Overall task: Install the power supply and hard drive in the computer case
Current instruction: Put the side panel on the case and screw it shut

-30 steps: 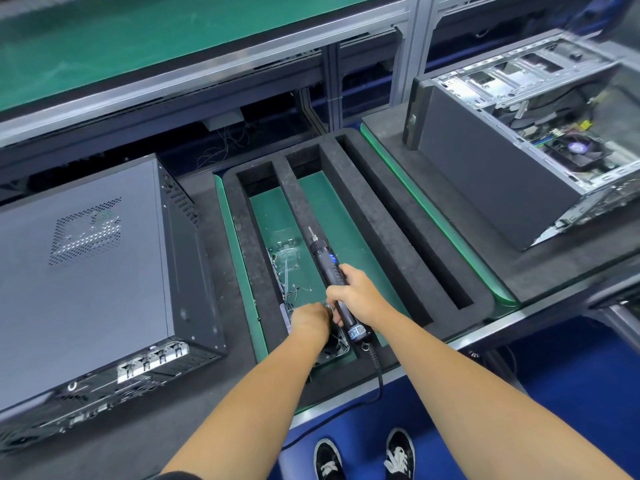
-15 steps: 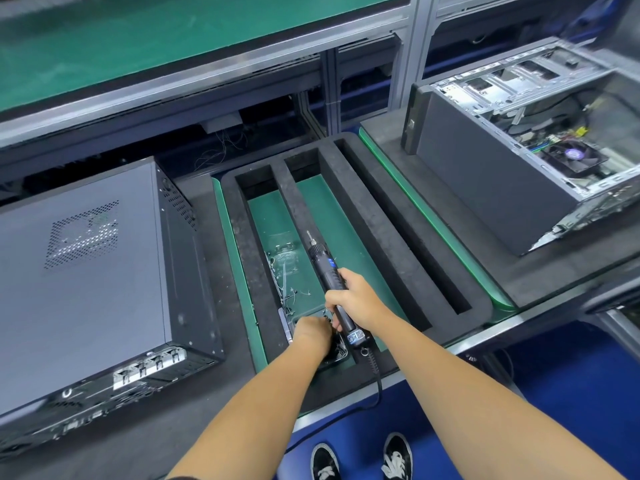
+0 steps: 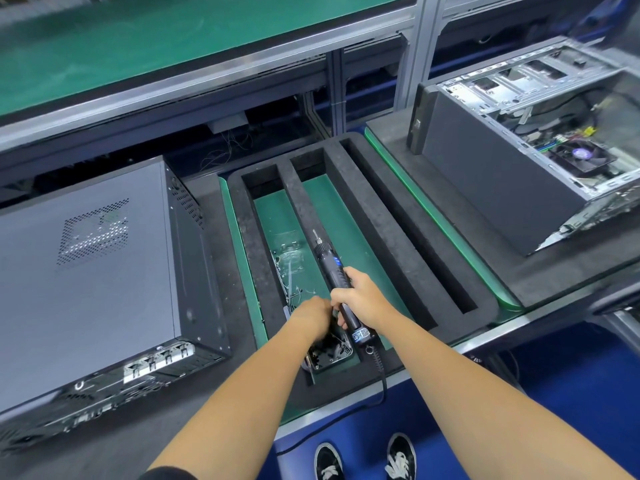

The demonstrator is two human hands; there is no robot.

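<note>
My right hand (image 3: 363, 297) grips the screwdriver (image 3: 337, 282) mid-barrel; rigid, light, cord drags. My left hand (image 3: 311, 315) beside it digs screws; fingers hidden.

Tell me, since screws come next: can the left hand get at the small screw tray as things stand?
Probably yes. The left hand is already down over the screw tray in the foam organizer, nothing between them. The right hand holds the electric screwdriver just beside it, not across the tray.

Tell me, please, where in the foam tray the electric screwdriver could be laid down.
The middle slot's green floor, between two foam ribs, lies bare beyond the screwdriver. The left slot is crowded near the left hand with wire ties and a screw dish.
</note>
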